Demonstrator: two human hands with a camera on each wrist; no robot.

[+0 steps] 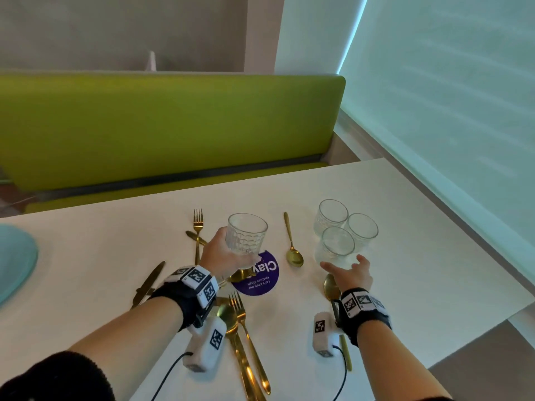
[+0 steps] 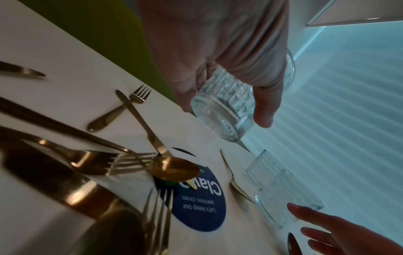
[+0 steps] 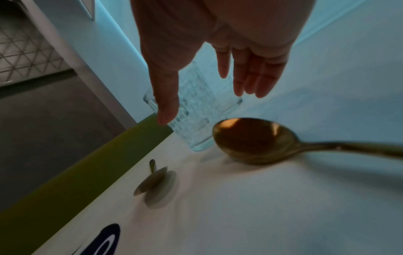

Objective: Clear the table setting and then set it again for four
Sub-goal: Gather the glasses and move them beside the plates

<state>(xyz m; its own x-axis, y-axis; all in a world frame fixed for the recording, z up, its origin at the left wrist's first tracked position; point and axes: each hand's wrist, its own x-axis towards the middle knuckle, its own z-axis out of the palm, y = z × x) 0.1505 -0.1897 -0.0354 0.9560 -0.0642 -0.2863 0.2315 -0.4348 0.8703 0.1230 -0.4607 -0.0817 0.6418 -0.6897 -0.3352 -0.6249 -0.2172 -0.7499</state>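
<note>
My left hand [image 1: 228, 257] grips a clear textured glass [image 1: 246, 237] and holds it off the white table [image 1: 419, 256], above a round purple sticker [image 1: 260, 277]; the same glass [image 2: 231, 110] shows from below in the left wrist view. Three more glasses [image 1: 344, 227] stand clustered at the right. My right hand [image 1: 351, 270] is spread open just short of the nearest one [image 3: 196, 107], thumb and fingers on either side, not touching. Gold spoons [image 1: 293, 250], forks [image 1: 197, 230] and knives [image 1: 149, 282] lie scattered on the table.
A pale blue plate [image 1: 14, 261] sits at the left edge. A gold spoon [image 3: 257, 139] lies right under my right wrist. A green bench [image 1: 162, 125] runs along the table's far side and a blind-covered window [image 1: 448, 96] along the right.
</note>
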